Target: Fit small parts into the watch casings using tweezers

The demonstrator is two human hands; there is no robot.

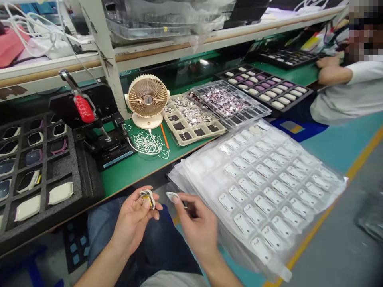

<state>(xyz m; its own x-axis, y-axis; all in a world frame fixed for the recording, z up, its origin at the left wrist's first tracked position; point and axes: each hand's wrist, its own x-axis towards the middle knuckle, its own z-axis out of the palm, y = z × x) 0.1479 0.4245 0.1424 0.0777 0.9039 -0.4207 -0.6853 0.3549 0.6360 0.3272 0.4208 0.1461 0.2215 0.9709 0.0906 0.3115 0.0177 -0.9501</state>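
Observation:
My left hand (134, 217) is closed around a small white watch case (149, 198) with a yellowish part inside, held over my lap. My right hand (196, 223) pinches a small thin white piece (172, 195) between thumb and fingers, just to the right of the case. The two hands are close together but apart. A stack of clear plastic blister trays (299, 167) with several small white parts in their pockets lies on my right, next to my right hand.
On the green bench stand a black foam tray (44, 175) of watch cases, a press with a red handle (84, 108), a small beige fan (147, 99), beige and clear trays of small parts (191, 119), and black trays (263, 85). Another person (344, 87) sits at the far right.

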